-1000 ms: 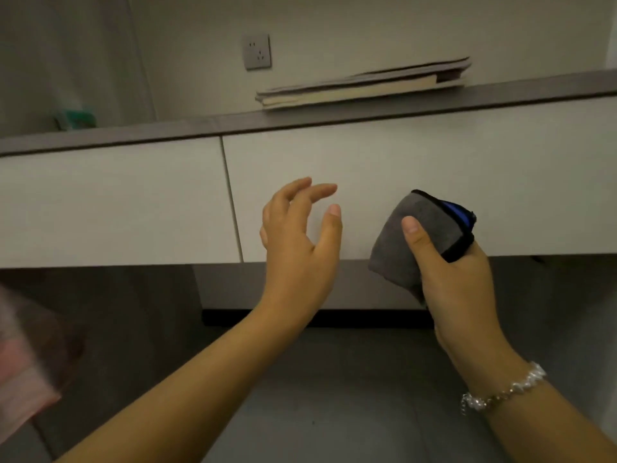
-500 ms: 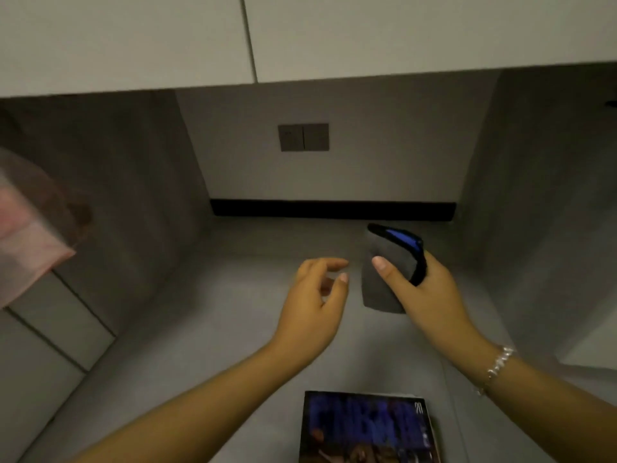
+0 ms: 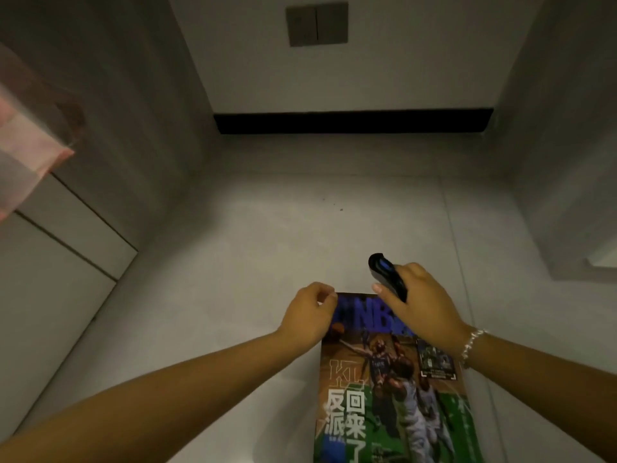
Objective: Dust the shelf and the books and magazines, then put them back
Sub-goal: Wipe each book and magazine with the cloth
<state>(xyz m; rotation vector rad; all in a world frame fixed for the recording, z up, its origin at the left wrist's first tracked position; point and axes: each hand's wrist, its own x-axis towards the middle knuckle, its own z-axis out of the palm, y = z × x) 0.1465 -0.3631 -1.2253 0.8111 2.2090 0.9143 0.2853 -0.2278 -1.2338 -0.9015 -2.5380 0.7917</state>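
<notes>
Glossy paper against matt grey, with soft cloth in one hand.

The colourful basketball magazine [image 3: 394, 389] has a smooth, glossy paper cover that takes a faint sheen, and it lies on the pale grey floor [image 3: 233, 262], which looks matt and smooth like tile, with thin joint lines. The folded grey cloth with a dark blue-striped edge [image 3: 387, 274], held in the right hand [image 3: 424, 305], looks soft and matt. The beaded bracelet [image 3: 472, 344] on that wrist glints, pearly and shiny. The grey wall switch plate [image 3: 316, 25] looks like smooth matt plastic. At the left edge, pink fabric [image 3: 30, 135] appears thin and slightly sheer.
</notes>
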